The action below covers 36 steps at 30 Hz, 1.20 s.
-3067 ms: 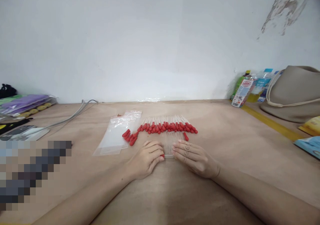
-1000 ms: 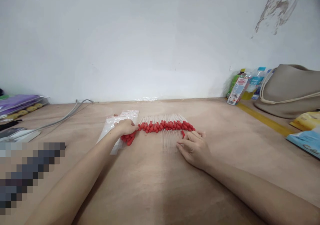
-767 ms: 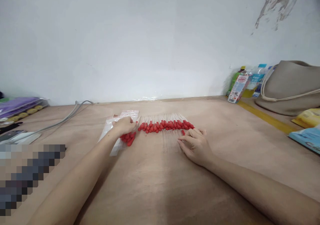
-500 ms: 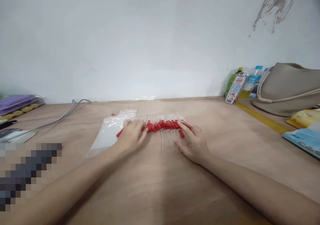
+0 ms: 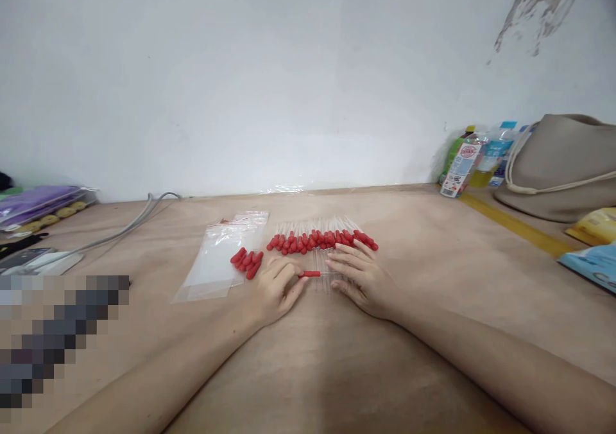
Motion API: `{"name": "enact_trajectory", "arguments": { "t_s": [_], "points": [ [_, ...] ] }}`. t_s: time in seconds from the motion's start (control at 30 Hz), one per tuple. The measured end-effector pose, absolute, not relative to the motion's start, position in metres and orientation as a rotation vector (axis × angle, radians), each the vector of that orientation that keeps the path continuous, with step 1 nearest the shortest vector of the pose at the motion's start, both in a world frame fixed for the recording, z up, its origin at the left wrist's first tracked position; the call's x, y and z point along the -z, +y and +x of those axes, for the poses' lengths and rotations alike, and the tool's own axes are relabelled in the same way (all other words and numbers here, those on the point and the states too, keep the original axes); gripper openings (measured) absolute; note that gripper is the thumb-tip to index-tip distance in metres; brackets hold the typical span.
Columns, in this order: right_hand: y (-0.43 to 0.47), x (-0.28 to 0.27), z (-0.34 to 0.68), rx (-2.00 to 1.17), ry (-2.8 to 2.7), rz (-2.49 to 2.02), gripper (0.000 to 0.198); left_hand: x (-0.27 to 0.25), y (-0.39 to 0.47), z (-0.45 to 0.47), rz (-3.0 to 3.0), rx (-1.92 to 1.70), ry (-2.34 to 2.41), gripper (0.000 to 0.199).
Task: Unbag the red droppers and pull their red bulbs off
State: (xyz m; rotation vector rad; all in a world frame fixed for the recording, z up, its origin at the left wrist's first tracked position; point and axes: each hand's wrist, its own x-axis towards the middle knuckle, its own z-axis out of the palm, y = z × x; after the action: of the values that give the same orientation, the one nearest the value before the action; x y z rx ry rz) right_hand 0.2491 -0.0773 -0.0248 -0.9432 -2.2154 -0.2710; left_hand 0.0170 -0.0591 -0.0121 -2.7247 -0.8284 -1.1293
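My left hand [image 5: 280,286] pinches a red rubber dropper bulb [image 5: 310,273] between thumb and fingers, just above the table. From the bulb a thin clear tube [image 5: 325,273] runs right, into the fingers of my right hand [image 5: 363,277], which seem closed on it; its far end is hidden. Under and beside the right fingertips lie several loose clear tubes [image 5: 317,285]. Behind both hands is a row of droppers with red bulbs [image 5: 301,241], bulbs toward me and pale tubes pointing at the wall. Several loose red bulbs [image 5: 247,262] lie left of my left hand.
Clear zip bags [image 5: 206,273] lie flat at the left, partly under the loose bulbs. A grey cable [image 5: 135,221] crosses the left side near purple packages [image 5: 41,204]. Bottles [image 5: 462,164], a grey bag [image 5: 563,164] and a blue package [image 5: 590,268] stand or lie at the right.
My left hand has come right and nearer, now with a red bulb in its pinch. My right hand has drawn back slightly from the row, whose bulbs show more fully.
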Motion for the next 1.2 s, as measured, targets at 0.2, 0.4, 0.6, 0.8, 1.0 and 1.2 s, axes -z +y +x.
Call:
{"name": "enact_trajectory", "arguments": {
  "t_s": [0.2,0.4,0.6,0.8,1.0,1.2],
  "points": [
    [-0.076,0.026,0.248,0.237,-2.208,-0.917,0.021,0.008,-0.061,0.023,-2.686,1.109,-0.8,0.02],
    [-0.078,0.023,0.248,0.247,-2.224,-0.858,0.02,0.001,-0.062,0.037,-2.75,1.01,-0.681,0.016],
    [-0.076,0.026,0.245,0.155,-2.236,-0.786,0.027,0.005,-0.06,0.038,-2.736,1.069,-0.594,0.012],
    [-0.076,0.028,0.242,0.103,-2.216,-0.647,0.022,0.001,-0.065,0.04,-2.768,0.893,-0.619,0.014],
    [-0.078,0.028,0.243,0.23,-2.214,-0.581,0.019,-0.002,-0.067,0.038,-2.806,0.752,-0.654,0.017],
    [-0.082,0.028,0.248,0.35,-2.221,-0.535,0.024,-0.003,-0.068,0.036,-2.83,0.693,-0.633,0.018]
  ]
}}
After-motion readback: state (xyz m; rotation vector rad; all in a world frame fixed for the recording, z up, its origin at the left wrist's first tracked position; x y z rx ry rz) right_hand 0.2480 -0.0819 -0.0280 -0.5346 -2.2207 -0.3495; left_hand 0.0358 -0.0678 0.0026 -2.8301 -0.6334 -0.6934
